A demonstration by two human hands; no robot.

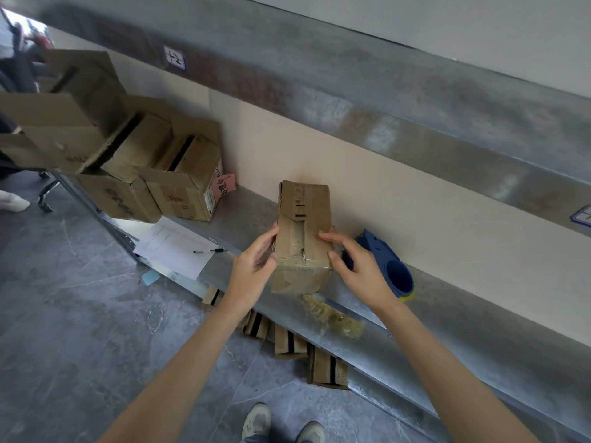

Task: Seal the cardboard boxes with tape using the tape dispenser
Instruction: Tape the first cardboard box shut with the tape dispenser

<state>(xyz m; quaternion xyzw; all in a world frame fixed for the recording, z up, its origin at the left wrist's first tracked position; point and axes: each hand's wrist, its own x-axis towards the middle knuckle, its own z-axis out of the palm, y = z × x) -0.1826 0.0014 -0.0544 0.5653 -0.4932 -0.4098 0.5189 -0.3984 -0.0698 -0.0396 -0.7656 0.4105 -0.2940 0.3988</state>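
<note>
Nearby, right hand [361,266] gripping box [303,219] half-hides tape dispenser [380,247]; cartons [179,183] left.

Small cardboard box [303,238]: matt brown, scuffed, torn paper facing, glossy clear tape on seam. Tape dispenser [388,265]: smooth blue plastic. Table [447,340]: brushed grey metal, dull sheen. Floor [80,314]: polished grey stone, veined.

Packing or storeroom area, long metal shelf [463,321], handwritten number labels [175,58], stacked cardboard boxes [182,190], paper sheet [176,247]
</note>
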